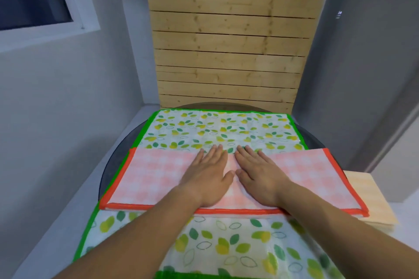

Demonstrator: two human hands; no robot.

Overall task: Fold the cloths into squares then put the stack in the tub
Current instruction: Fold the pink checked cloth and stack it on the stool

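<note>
flat palms on pink checked cloth (154,176)
left hand (209,179), right hand (260,176), grip apart; sliding outward could skew the fold.

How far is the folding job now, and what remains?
The pink cloth looks folded once into a long strip. The left hand and right hand press it flat. Remaining: squaring it, folding the open leaf cloth beneath, stacking; no tub is visible.

Bare forearms (127,238) end in bare hands, left hand (207,179), right hand (260,178).
</note>
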